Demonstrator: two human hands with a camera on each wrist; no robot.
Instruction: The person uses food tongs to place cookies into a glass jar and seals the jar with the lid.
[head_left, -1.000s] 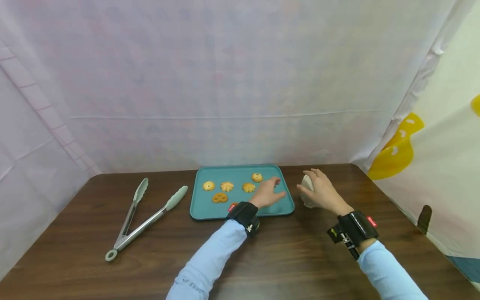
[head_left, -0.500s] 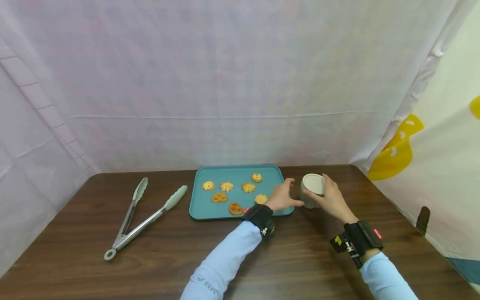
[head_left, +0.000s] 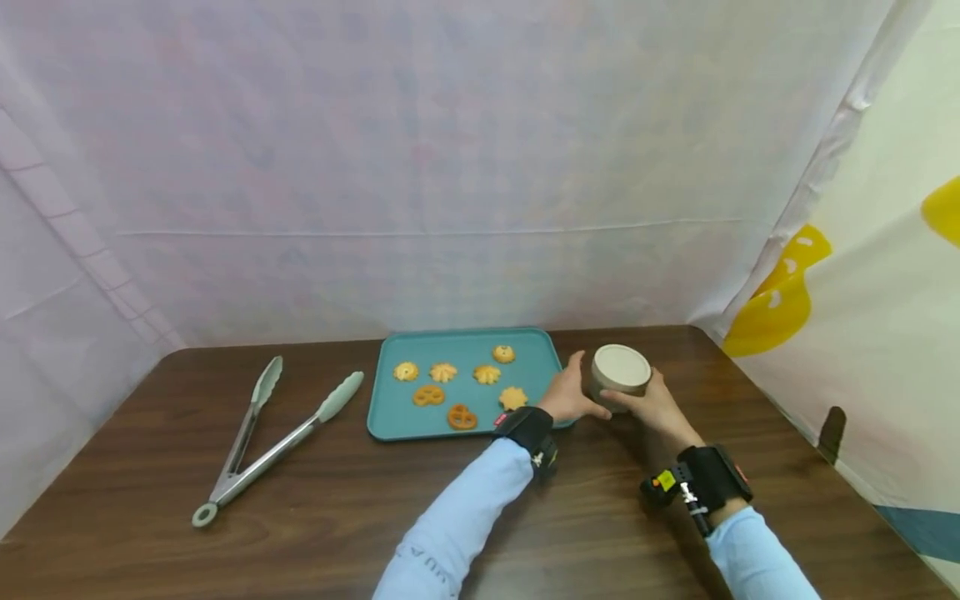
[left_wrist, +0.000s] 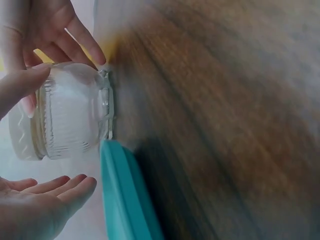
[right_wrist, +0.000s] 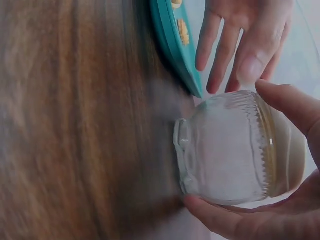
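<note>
**Glass jar now cupped between both hands beside the tray**

Steel tongs [head_left: 272, 433] with pale green tips lie untouched at the left of the wooden table [head_left: 337, 508], as before. The teal tray [head_left: 390, 412] holds six biscuits; the two nearest ones were hidden by the left arm a second ago and now show. The left hand [head_left: 567, 397] has come off the tray and stands by the jar's left side, fingers straight and relaxed, just off the glass in the wrist view, holding nothing. The ribbed glass jar [head_left: 619, 377], with its pale lid, stands upright on the table just right of the tray. A second ago the right hand [head_left: 654, 407] covered it; now thumb and fingers curl round it, so the work has passed from tray to jar.
</note>
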